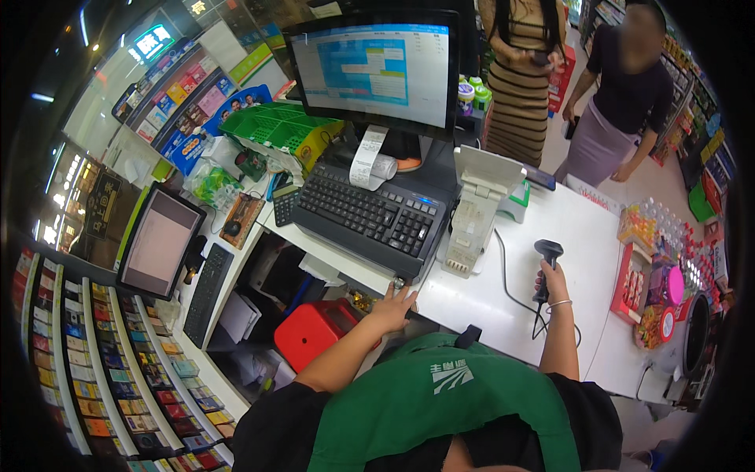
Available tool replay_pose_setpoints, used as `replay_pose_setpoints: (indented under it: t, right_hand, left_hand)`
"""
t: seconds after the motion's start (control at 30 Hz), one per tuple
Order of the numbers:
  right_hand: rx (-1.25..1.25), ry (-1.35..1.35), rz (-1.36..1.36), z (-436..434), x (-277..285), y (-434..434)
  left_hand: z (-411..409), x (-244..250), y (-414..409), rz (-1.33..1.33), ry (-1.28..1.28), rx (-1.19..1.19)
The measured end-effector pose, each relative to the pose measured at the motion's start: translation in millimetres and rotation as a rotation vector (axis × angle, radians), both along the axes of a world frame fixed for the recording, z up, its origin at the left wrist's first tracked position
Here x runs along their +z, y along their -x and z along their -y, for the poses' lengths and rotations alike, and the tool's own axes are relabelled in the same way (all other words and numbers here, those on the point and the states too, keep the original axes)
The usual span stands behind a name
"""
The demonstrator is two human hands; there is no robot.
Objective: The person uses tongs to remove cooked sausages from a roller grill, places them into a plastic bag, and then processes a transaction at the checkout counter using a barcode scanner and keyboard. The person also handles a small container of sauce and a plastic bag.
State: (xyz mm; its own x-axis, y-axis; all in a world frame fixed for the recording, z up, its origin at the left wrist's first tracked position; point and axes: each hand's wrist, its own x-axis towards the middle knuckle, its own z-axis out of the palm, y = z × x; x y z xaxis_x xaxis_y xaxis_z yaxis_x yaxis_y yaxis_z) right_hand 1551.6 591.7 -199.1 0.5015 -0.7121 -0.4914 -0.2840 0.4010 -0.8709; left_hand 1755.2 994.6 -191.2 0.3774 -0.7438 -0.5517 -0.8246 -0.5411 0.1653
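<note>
In my right hand [552, 282] is a black handheld barcode scanner [549, 249], gripped by its handle and held over the white counter [525, 330]. Its cable [506, 265] curls across the counter. My left hand [389, 311] lies with fingers apart at the counter's front edge, just below a black keyboard [371, 218]; it holds nothing. A small shiny item [399, 282] shows at its fingertips, too small to identify. Between keyboard and scanner stands a pale payment device on a stand [472, 218]. A curled paper receipt strip [368, 156] rises behind the keyboard.
A monitor [371, 71] stands behind the keyboard. Two people, one in a striped dress [519, 100], one in a dark top [631, 88], are across the counter. Candy boxes [632, 283] and jars [665, 286] line the right. A red stool [312, 333] is below, left.
</note>
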Motion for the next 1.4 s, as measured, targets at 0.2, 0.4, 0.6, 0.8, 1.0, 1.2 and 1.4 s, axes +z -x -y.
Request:
replay_pose_setpoints:
  t: [0.2, 0.4, 0.6, 0.8, 1.0, 1.2, 1.4]
  right_hand:
    - [-0.062, 0.067, -0.05, -24.9, -45.1, 1.1]
    - [-0.077, 0.535, -0.341, -43.9, -47.0, 15.1]
    - [-0.312, 0.648, -0.222, -120.4, -5.0, 94.9]
    - [-0.39, 0.397, -0.431, -221.2, -20.1, 253.4]
    - [-0.262, 0.014, -0.694, -348.9, -119.4, 379.1]
    - [-0.184, -0.014, -0.58, -414.0, -172.6, 480.8]
    - [-0.54, -0.164, -0.462, -427.3, -147.7, 633.2]
  left_hand:
    - [-1.0, 6.7, -1.1, -0.003, -0.006, -0.039]
    - [-0.6, -2.5, -2.7, 0.074, -0.041, -0.178]
    - [-11.7, -3.1, -16.8, -0.001, 0.02, -0.292]
    - [3.4, 4.2, -13.0, -0.379, 0.086, -0.672]
    - [80.6, -11.2, 80.0, -0.489, 0.033, -0.914]
    - [171.6, -19.3, 266.8, -0.475, -0.324, -0.901]
    - [246.3, -6.4, 474.5, -0.693, -0.248, -1.045]
